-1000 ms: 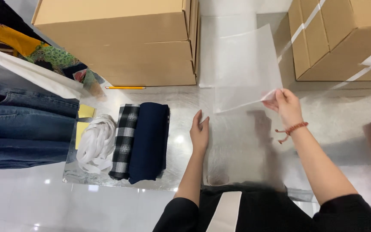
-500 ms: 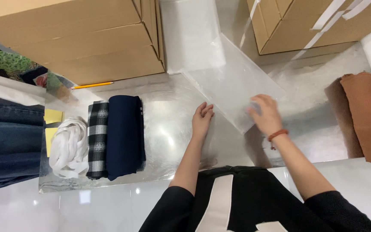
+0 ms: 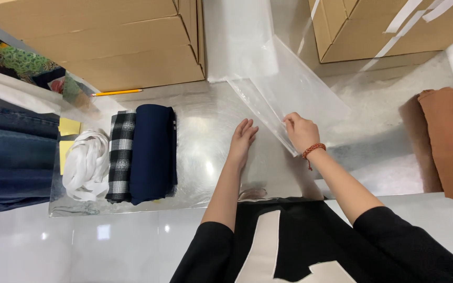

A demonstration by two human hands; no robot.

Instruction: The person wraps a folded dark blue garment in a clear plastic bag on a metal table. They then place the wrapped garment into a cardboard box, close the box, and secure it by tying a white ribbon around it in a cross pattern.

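Right hand (image 3: 301,132) with fingers pinched on the near edge of a clear plastic bag (image 3: 294,89) lying tilted on the shiny metal table (image 3: 205,131), left hand (image 3: 242,139) flat just beside it, fingers loosely spread, folded navy cloth (image 3: 153,152) further left

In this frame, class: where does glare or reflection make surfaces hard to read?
Head view: ceiling light glares off the shiny metal table beside the left hand; the clear plastic bag held by the right hand shows pale sheen, its edges faint; folded cloths stay sharp.
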